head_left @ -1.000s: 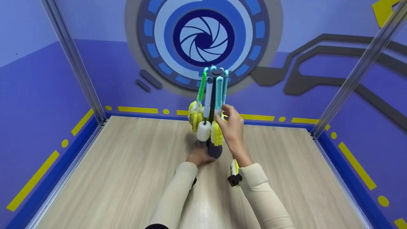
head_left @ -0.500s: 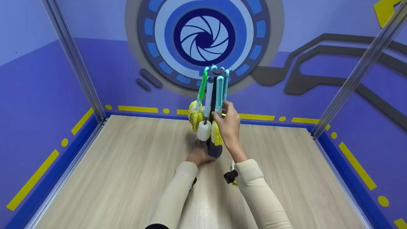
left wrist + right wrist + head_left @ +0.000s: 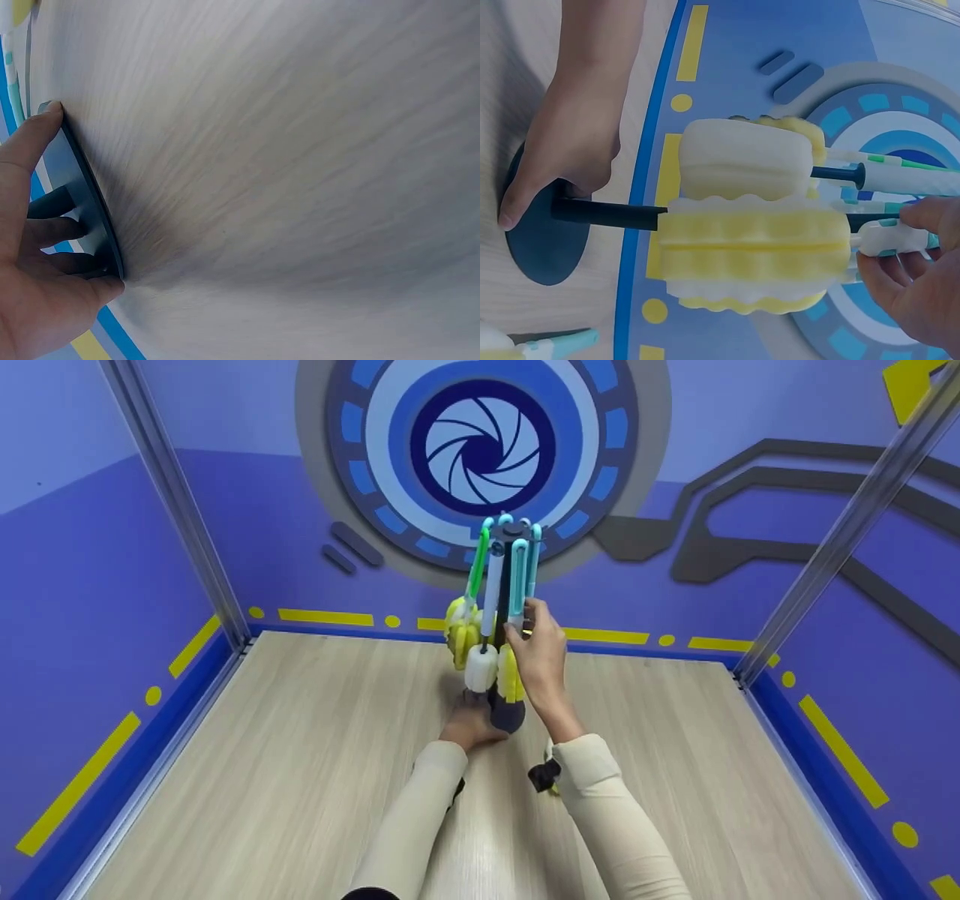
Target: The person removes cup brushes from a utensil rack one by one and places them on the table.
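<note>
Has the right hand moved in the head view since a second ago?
Yes, slightly to the person's left: against the yellow wall stripe, the right hand has shifted inward, toward the black stand.

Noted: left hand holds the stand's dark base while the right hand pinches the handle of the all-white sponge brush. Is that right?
Not quite: it isn't the all-white sponge brush. The right wrist view shows the right hand pinching the handle of the yellow-and-white sponge brush. The left hand does hold the stand's dark base.
</note>
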A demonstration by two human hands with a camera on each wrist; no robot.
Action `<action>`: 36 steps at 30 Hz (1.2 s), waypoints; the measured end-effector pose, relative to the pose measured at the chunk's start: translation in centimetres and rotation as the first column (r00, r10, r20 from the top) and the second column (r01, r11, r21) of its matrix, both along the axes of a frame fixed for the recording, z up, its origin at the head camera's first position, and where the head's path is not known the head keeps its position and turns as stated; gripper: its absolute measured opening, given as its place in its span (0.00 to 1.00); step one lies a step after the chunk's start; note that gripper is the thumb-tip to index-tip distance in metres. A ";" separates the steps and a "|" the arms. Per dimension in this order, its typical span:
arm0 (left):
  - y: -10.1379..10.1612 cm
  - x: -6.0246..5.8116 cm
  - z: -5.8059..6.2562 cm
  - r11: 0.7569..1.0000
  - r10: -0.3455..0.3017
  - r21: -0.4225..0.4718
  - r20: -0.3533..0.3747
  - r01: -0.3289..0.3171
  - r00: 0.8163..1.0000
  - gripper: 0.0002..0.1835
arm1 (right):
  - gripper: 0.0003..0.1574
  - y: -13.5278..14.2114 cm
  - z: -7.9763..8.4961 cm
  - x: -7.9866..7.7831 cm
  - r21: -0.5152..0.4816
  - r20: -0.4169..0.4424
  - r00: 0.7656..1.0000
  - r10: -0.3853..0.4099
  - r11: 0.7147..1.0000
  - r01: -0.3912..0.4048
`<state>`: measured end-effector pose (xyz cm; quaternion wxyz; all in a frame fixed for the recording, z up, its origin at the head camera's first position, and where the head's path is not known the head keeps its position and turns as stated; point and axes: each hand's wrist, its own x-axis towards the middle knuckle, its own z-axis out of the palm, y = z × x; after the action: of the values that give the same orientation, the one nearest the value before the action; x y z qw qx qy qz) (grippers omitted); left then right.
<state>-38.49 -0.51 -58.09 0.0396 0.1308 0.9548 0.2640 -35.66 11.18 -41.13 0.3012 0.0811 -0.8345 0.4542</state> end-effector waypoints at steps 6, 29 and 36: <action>0.1 -0.2 -0.2 1.000 0.001 0.008 -0.016 -0.001 1.000 0.58 | 0.24 0.2 0.0 -0.1 0.016 -0.007 1.000 -0.011 1.000 0.011; 0.3 -0.3 -0.2 1.000 0.028 0.004 0.047 -0.028 0.999 0.59 | 0.23 0.7 0.2 0.5 0.062 -0.029 0.999 -0.015 0.998 0.016; 0.4 -0.4 -0.4 0.998 0.057 0.035 0.089 -0.060 0.994 0.59 | 0.24 0.7 0.4 0.9 0.065 -0.023 1.000 -0.006 0.998 0.007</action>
<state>-38.86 -0.11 -58.46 0.0712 0.0916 0.9504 0.2886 -34.77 11.85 -40.73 0.3092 0.0934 -0.8457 0.4248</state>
